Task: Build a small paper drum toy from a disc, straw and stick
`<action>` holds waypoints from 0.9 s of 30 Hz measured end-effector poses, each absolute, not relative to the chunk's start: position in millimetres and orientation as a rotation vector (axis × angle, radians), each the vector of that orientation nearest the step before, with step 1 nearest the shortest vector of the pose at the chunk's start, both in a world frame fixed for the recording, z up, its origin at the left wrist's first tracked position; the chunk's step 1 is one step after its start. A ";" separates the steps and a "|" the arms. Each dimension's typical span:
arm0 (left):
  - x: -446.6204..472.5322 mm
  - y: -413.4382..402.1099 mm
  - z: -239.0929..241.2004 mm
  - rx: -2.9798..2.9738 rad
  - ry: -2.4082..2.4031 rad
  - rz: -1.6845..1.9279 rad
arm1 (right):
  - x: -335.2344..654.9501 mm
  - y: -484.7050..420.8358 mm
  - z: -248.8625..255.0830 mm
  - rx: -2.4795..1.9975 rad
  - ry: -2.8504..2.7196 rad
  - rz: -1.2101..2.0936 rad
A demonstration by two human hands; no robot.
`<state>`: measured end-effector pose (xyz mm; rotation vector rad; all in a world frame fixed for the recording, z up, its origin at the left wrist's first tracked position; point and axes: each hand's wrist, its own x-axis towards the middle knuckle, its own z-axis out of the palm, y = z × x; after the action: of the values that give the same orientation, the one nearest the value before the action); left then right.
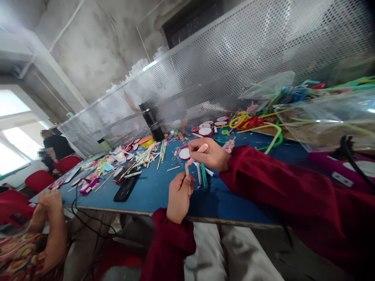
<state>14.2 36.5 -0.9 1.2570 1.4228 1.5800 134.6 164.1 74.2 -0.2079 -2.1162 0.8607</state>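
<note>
My left hand (178, 195) is closed around a thin, light wooden stick (187, 171), which it holds upright above the front of the blue table. Just above and to the right, my right hand (211, 154) pinches a slim pink pen-like tool (200, 150). The tool's lower tip is at the top of the stick; whether they touch I cannot tell. Below my right hand, a teal marker-like stick (204, 175) and a grey one (199, 174) lie on the table. A round white piece with a red rim (184, 153) lies behind my hands.
The blue table (164, 195) bears a pile of pale sticks (150, 154), a black phone (126, 189) and a black bottle (151, 121). Coloured pipe cleaners (272, 132) and plastic bags (336, 117) are at the right. Another person's hands (50, 199) are at the left edge.
</note>
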 end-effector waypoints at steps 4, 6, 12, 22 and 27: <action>13.9 37.1 -2.2 1.275 1.424 1.585 | 135.2 163.4 75.1 -0.204 -2.125 0.828; 13.5 37.4 -3.1 1.271 1.425 1.590 | 135.6 163.0 75.5 -0.195 -2.127 0.813; 12.6 37.8 -4.4 1.269 1.433 1.589 | 135.7 162.6 75.6 -0.194 -2.130 0.795; 13.2 35.4 -2.8 1.274 1.449 1.572 | 135.0 163.4 75.1 -0.188 -2.129 0.786; 13.7 35.5 -2.0 1.277 1.445 1.572 | 136.4 162.3 77.1 -0.193 -2.124 0.822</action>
<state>13.7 35.5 -2.0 1.2769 1.4449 1.5719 136.4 162.3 77.1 -0.1928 -2.1242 0.8220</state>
